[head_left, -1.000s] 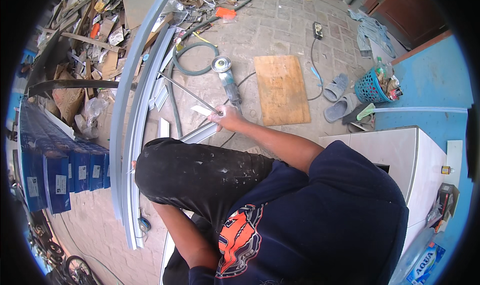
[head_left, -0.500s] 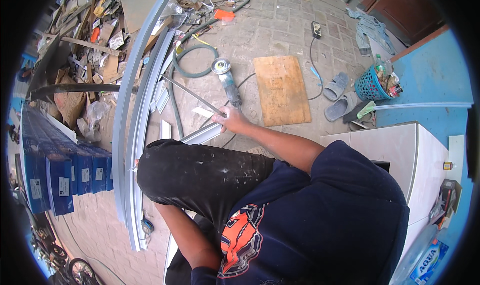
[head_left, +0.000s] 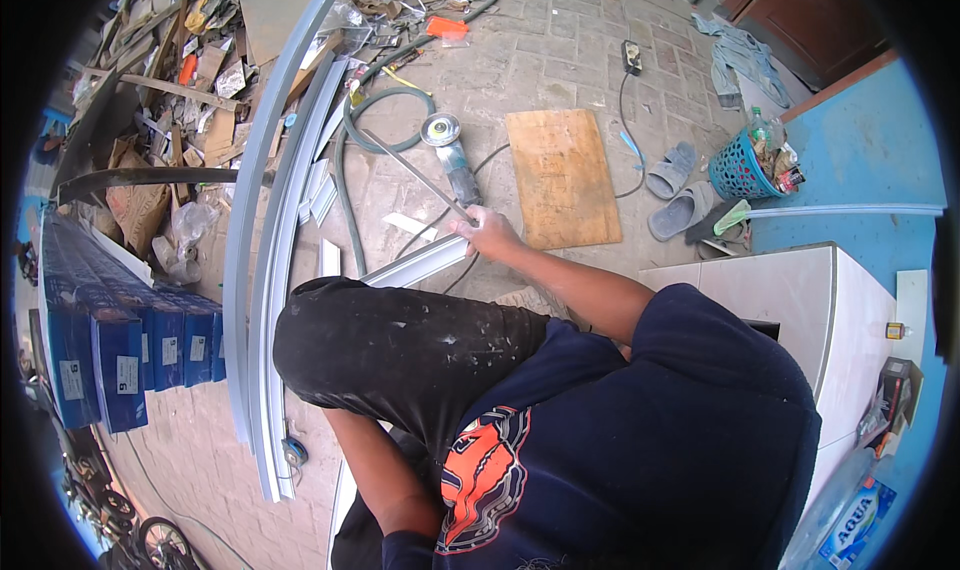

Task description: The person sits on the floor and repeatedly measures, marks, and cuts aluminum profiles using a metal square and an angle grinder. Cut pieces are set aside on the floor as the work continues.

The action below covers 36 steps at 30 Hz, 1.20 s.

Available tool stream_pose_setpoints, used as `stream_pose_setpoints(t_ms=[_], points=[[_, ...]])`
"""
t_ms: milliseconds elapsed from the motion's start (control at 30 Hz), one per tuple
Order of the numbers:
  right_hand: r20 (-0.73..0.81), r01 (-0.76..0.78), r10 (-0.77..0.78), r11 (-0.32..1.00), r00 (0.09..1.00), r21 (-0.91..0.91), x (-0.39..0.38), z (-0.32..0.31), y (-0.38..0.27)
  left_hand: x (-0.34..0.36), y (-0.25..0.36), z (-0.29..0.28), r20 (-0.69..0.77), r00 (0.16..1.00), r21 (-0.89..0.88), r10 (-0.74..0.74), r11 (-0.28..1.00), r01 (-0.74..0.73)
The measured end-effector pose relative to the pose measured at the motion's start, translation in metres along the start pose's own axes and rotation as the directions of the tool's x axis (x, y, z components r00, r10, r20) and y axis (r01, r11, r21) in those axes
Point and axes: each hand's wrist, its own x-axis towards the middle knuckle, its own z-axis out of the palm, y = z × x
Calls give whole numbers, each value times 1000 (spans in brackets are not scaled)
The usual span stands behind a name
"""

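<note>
My right hand (head_left: 490,233) is closed round one end of a thin grey metal rod (head_left: 420,177), which points away to the upper left over the paving. Close beneath that hand is the end of a white aluminium profile (head_left: 420,264), its other end hidden by my raised knee. An angle grinder (head_left: 458,170) with a disc lies on the ground just beyond the hand. My left forearm (head_left: 385,470) passes behind my dark trouser leg (head_left: 400,340), and the left hand is hidden there.
Long grey metal profiles (head_left: 262,270) lie at the left, beside blue boxes (head_left: 120,355) and a scrap heap (head_left: 200,80). A green hose (head_left: 341,200) curls near the grinder. A brown board (head_left: 565,180), sandals (head_left: 680,215) and a blue basket (head_left: 740,170) are to the right.
My right hand has moved right with the rod, and the rod's far tip has shifted right too. Left fingertips that showed past the knee are now out of sight.
</note>
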Motion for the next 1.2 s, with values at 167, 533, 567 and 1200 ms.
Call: stream_pose_setpoints(t_ms=[167, 533, 567, 1200], points=[[-35, -1, 1, 1000, 999, -25, 3, 3, 6, -1, 0, 2, 2, 1000, 5, 1, 1000, -1], [18, 7, -7, 1000, 1000, 8, 10, 15, 8, 5, 3, 3, 5, 1000, -2, 7, 1000, -7], [17, 11, -11, 999, 1000, 31, 10, 17, 8, 8, 3, 4, 3, 1000, 0, 10, 1000, -10], [42, 534, -537, 843, 843, 61, 26, 48, -120, -13, 129, -3, -221, 971, -700, 90, 679, -222]])
